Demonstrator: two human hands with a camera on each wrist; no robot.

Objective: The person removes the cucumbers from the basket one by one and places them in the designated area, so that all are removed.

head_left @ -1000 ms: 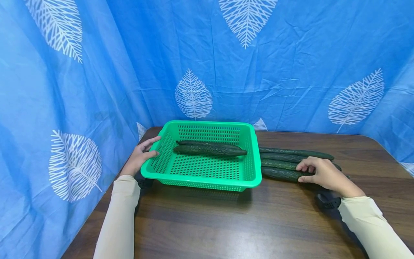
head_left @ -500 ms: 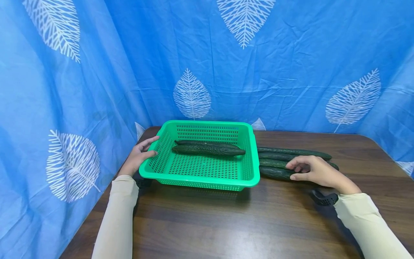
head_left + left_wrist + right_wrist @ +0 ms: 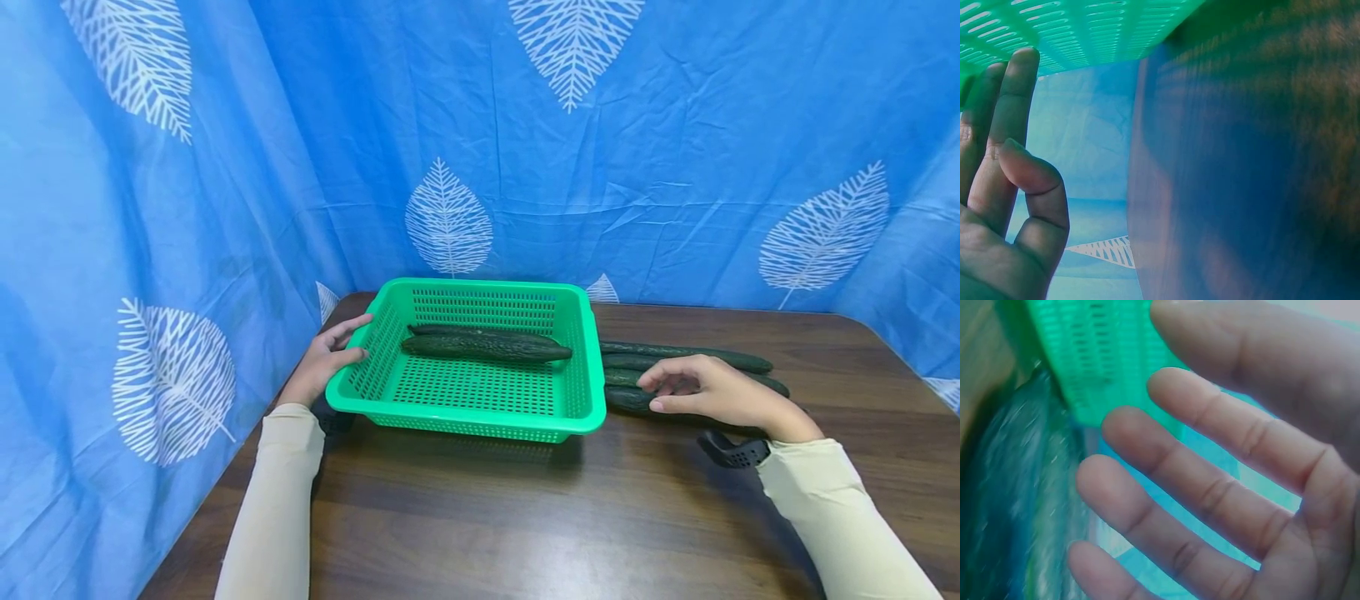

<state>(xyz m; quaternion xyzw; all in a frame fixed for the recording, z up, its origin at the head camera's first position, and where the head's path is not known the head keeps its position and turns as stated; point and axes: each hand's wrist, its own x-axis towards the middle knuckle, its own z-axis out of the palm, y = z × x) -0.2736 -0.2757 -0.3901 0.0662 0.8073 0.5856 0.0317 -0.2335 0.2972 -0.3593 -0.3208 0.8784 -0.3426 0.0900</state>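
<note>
A green perforated plastic basket (image 3: 465,421) stands on the table with two dark cucumbers (image 3: 487,347) lying side by side inside. Against its left wall is my left hand (image 3: 321,360); in the left wrist view its straight fingers (image 3: 1015,103) reach up to the slotted side, thumb bent. Several more cucumbers (image 3: 628,402) lie in a row right of the basket, their left ends close by its wall. Over them hovers my right hand (image 3: 712,390), nothing in its grasp. The right wrist view shows its fingers (image 3: 1200,487) relaxed and spread, with cucumbers to their left.
The brown wooden table (image 3: 540,517) runs back to a blue curtain (image 3: 637,150) with white leaf prints. More curtain hangs along the left edge. Black wrist straps (image 3: 735,450) sit below the cream sleeves.
My right hand has moved left along the row of cucumbers toward the basket, its fingers parting a little. The left hand, basket and cucumbers have stayed in place.
</note>
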